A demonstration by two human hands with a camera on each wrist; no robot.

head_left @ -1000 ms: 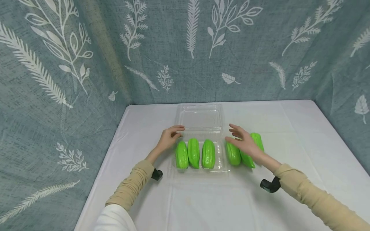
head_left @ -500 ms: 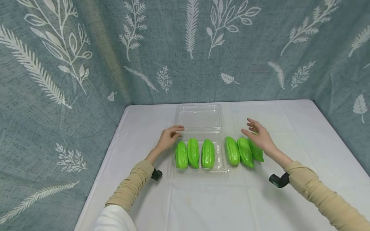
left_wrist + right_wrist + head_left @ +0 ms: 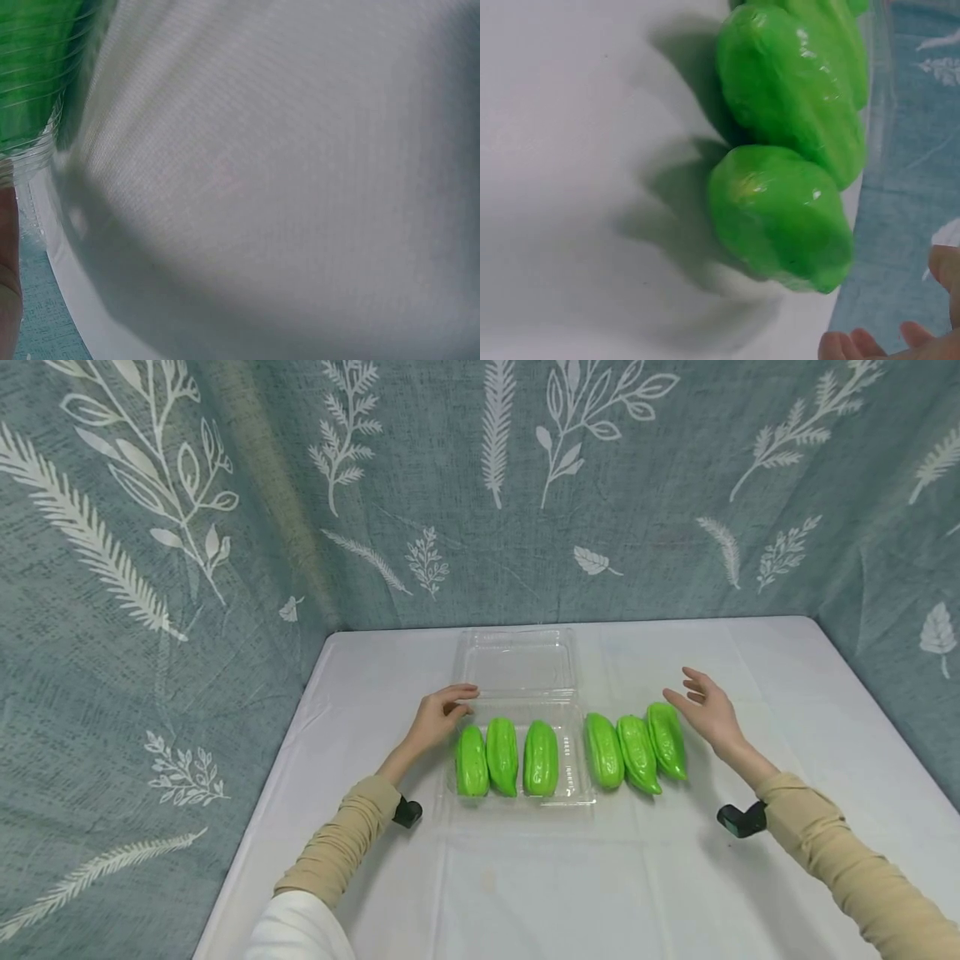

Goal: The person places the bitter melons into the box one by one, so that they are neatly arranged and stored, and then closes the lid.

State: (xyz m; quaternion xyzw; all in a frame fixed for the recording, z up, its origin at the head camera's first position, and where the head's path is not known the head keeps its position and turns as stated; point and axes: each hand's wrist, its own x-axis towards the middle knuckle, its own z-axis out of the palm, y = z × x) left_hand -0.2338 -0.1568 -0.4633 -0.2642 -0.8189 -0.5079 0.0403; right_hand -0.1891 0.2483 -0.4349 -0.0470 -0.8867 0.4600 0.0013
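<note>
A clear plastic clamshell container [image 3: 567, 777] lies with its lid folded back on the table. Three glossy green, ridged, pepper-like vegetables sit side by side in its base, the middle one [image 3: 502, 757] between two others. My left hand [image 3: 435, 718] holds the container's left back edge between thumb and fingers; the left wrist view catches one finger [image 3: 7, 274] at the rim. To the right of the container, three similar vegetables lie in a row. Beside the rightmost vegetable [image 3: 666, 741], my right hand [image 3: 708, 710] hovers with loosely bent fingers and holds nothing.
The transparent lid [image 3: 517, 662] lies flat behind the base. A white cloth covers the table [image 3: 540, 893]. Blue-grey curtains [image 3: 637, 552] with white leaf prints stand along the back and sides. A black wrist camera [image 3: 742, 820] hangs under the right forearm.
My right hand has moved right, off the vegetables beside the container, and the rightmost one now shows fully, turned slightly. The left hand and the container have stayed put.
</note>
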